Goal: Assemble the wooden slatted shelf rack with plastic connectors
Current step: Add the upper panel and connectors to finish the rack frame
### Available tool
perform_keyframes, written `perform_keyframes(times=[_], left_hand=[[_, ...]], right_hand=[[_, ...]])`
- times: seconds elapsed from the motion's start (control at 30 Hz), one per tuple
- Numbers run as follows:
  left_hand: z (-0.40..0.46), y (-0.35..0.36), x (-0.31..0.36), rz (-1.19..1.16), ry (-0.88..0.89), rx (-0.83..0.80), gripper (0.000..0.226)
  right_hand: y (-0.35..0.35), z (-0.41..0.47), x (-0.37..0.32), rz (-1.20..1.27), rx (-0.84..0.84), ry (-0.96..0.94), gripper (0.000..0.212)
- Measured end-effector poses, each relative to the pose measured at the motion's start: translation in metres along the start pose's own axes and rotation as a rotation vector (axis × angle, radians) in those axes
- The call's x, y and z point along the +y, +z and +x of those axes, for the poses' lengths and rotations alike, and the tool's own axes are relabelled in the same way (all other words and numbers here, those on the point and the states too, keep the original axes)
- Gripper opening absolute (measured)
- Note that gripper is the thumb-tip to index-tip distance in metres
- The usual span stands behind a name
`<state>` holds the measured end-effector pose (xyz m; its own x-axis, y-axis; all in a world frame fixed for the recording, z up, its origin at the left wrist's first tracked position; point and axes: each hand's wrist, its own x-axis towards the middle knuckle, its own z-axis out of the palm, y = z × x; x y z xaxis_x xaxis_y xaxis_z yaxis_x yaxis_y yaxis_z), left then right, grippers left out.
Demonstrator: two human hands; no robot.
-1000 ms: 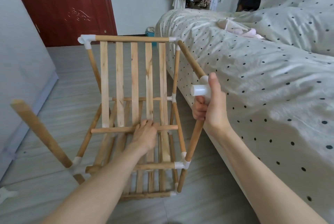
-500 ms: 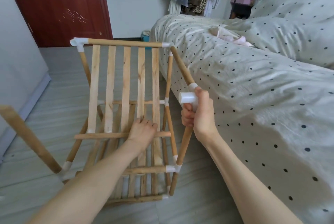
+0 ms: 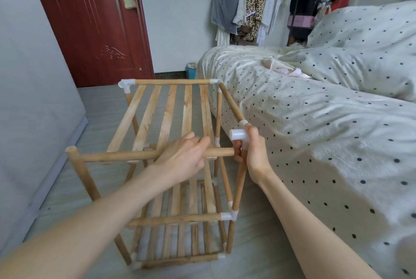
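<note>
The wooden slatted rack (image 3: pixel 171 112) stands on the floor beside the bed, with white plastic connectors at its corners. My left hand (image 3: pixel 184 157) grips the near crossbar dowel (image 3: pixel 117 156) of the top slat panel, whose free right end (image 3: pixel 229 152) sits just below the open socket of a white T connector (image 3: pixel 238 134). My right hand (image 3: pixel 253 150) is closed around that connector and the right-side post (image 3: pixel 238 188). The post runs up to the far right corner connector (image 3: pixel 215 81). A lower slatted shelf (image 3: pixel 180 229) shows beneath.
A bed with dotted bedding (image 3: pixel 315 121) lies close along the rack's right side. A grey wall (image 3: pixel 27 98) runs on the left, a red-brown door (image 3: pixel 90 20) stands behind, and clothes hang (image 3: pixel 247 1) at the back. A loose upright post (image 3: pixel 81 170) leans at the rack's left.
My left hand has lifted the near crossbar of the top slat panel up and toward the white connector in my right hand. The view has tilted up.
</note>
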<state>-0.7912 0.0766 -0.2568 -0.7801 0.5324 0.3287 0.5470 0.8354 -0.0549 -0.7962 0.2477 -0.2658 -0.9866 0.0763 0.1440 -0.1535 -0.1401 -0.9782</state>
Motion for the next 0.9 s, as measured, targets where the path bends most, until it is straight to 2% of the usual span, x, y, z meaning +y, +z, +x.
perform_keyframes(times=[0.1, 0.2, 0.27, 0.5, 0.6, 0.77, 0.9], left_hand=[[0.001, -0.020, 0.001, -0.063, -0.061, -0.018, 0.015], [0.004, -0.027, 0.005, -0.016, -0.087, 0.013, 0.037], [0.006, -0.027, 0.007, 0.007, -0.119, 0.031, 0.042], [0.006, -0.038, 0.000, 0.019, -0.090, 0.119, 0.039], [0.005, -0.040, 0.003, -0.005, -0.123, 0.109, 0.038], [0.005, -0.038, 0.009, 0.103, -0.056, 0.154, 0.041], [0.005, -0.039, 0.009, 0.165, -0.003, 0.145, 0.034]], right_hand=[[-0.002, -0.003, -0.001, 0.004, 0.006, 0.029, 0.031], [-0.002, -0.006, -0.002, 0.005, 0.005, 0.034, 0.037], [-0.002, -0.007, -0.003, 0.011, -0.009, 0.034, 0.039], [-0.005, -0.003, -0.002, -0.016, -0.034, 0.001, 0.043], [-0.003, -0.003, -0.001, -0.041, -0.029, -0.018, 0.045], [0.004, -0.002, 0.000, -0.073, 0.042, -0.031, 0.037], [0.009, -0.003, 0.000, -0.090, 0.064, -0.053, 0.031]])
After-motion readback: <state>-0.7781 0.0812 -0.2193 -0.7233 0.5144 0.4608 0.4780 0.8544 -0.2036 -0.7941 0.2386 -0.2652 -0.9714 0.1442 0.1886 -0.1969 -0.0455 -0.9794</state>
